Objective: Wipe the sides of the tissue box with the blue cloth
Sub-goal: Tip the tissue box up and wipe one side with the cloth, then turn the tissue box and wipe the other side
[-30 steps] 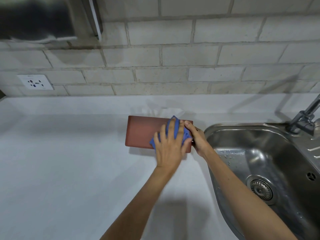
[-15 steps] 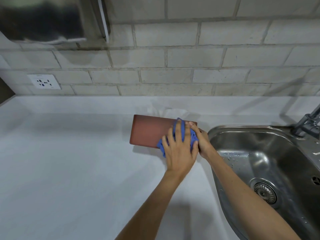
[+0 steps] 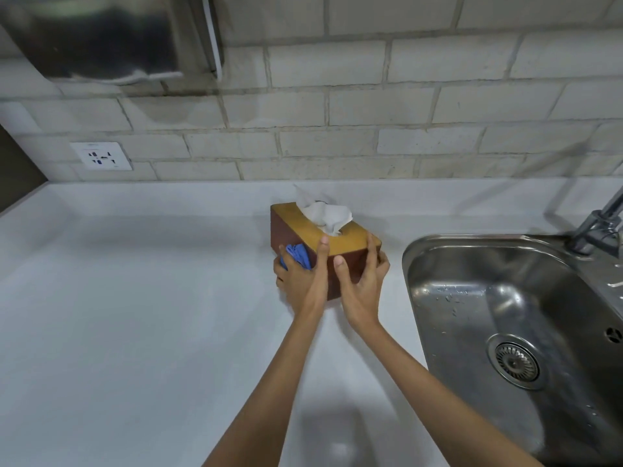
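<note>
The tissue box [image 3: 296, 227] stands upright on the white counter, turned at an angle, with dark red-brown sides, a yellow-tan top and a white tissue [image 3: 325, 215] sticking out. My left hand [image 3: 303, 281] presses the bunched blue cloth [image 3: 296, 256] against the box's near-left side, thumb up on the top edge. My right hand [image 3: 362, 283] grips the box's near end, fingers wrapped over its right corner. Most of the cloth is hidden under my left palm.
A steel sink [image 3: 515, 332] lies right of the box, with a tap [image 3: 603, 224] at its far right corner. Behind runs a pale brick wall with a socket [image 3: 101, 156] at left. A dark, blurred metal fixture [image 3: 101, 38] hangs top left. White counter [image 3: 135, 315] spreads left.
The box has been turned from lying with its bottom facing me to standing upright and angled. My left hand with the cloth moved from the flat face to the near-left side.
</note>
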The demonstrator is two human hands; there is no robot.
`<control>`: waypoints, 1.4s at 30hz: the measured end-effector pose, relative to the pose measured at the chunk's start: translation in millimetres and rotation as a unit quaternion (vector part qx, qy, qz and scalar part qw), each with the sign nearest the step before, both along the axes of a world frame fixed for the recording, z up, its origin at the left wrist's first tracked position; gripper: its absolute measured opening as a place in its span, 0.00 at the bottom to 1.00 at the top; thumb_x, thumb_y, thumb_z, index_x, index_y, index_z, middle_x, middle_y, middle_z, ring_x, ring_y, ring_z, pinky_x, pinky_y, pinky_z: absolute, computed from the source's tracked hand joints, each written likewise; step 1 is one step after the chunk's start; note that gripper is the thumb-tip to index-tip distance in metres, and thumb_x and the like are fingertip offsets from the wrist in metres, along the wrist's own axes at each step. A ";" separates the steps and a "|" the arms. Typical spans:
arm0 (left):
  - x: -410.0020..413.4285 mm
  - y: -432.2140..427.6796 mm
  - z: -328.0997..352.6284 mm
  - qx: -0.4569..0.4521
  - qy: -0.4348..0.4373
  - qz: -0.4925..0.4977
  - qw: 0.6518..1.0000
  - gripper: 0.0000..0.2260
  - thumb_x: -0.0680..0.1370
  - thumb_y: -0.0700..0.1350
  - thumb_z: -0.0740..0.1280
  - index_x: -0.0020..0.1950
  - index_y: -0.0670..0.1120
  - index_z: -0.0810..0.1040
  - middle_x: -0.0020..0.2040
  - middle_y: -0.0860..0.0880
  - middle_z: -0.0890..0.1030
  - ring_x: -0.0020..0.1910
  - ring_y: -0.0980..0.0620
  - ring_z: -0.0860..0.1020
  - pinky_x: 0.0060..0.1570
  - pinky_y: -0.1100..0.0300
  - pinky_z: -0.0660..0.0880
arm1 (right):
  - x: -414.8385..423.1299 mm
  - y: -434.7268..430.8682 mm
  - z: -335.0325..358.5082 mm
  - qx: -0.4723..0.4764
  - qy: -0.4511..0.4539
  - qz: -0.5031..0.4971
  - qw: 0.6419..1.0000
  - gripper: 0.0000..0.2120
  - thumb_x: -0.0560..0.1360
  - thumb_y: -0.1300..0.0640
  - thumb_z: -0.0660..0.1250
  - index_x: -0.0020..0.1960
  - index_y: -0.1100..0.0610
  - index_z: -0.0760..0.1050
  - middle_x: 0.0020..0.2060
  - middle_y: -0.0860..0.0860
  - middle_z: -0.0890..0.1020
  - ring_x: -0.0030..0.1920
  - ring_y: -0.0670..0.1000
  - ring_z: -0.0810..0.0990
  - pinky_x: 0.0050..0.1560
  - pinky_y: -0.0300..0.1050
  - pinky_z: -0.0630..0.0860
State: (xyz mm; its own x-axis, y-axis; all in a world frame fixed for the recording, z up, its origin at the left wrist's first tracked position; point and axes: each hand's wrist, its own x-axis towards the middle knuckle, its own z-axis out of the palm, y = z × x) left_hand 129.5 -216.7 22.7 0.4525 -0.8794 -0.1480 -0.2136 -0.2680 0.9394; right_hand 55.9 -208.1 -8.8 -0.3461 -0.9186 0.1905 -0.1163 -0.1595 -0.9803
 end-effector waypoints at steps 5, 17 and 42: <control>25.7 0.5 -1.2 0.000 0.001 -0.012 1.000 0.25 0.75 0.57 0.64 0.66 0.42 0.69 0.65 0.40 0.73 0.61 0.40 0.74 0.63 0.45 0.72 | 20.3 33.4 -8.4 -0.049 0.021 0.012 0.999 0.43 0.66 0.37 0.62 0.75 0.51 0.50 0.71 0.59 0.53 0.70 0.39 0.55 0.62 0.21 0.59; 68.3 -8.3 -5.9 -0.047 0.001 -0.011 0.999 0.05 0.77 0.43 0.65 0.51 0.44 0.75 0.44 0.45 0.76 0.40 0.47 0.75 0.46 0.54 0.73 | 52.7 72.4 -32.2 -0.081 0.053 0.070 0.993 0.42 0.67 0.30 0.62 0.73 0.50 0.54 0.73 0.59 0.51 0.75 0.45 0.52 0.67 0.24 0.55; 19.3 30.6 -28.3 0.016 0.195 0.178 0.964 0.22 0.79 0.54 0.62 0.65 0.39 0.69 0.62 0.37 0.76 0.60 0.39 0.76 0.62 0.45 0.73 | -71.7 -106.0 1.2 0.191 0.083 0.115 0.971 0.32 0.77 0.36 0.46 0.76 0.52 0.57 0.76 0.52 0.62 0.75 0.55 0.60 0.73 0.50 0.55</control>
